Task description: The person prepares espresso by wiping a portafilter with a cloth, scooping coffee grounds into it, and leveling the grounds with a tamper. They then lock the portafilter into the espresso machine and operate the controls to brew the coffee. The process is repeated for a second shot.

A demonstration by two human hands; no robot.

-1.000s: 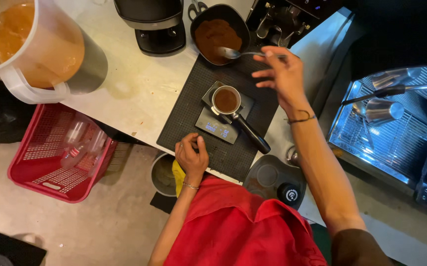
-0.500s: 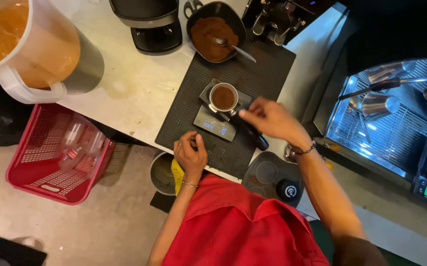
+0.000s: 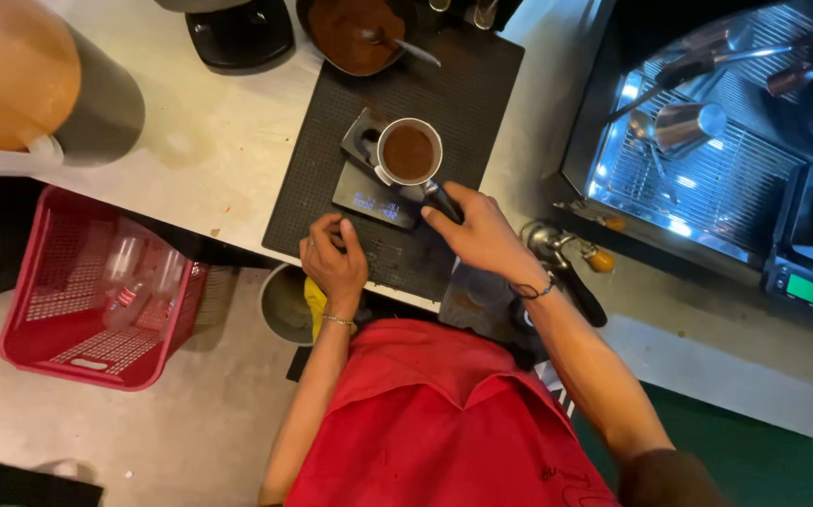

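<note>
Head cam looking straight down: right hand (image 3: 482, 235) is wrapped around the black handle of the portafilter (image 3: 408, 153), which is full of ground coffee and sitting on the small scale (image 3: 374, 199). Left hand (image 3: 334, 261) rests loosely curled on the black mat (image 3: 331, 150), holding nothing.
</note>
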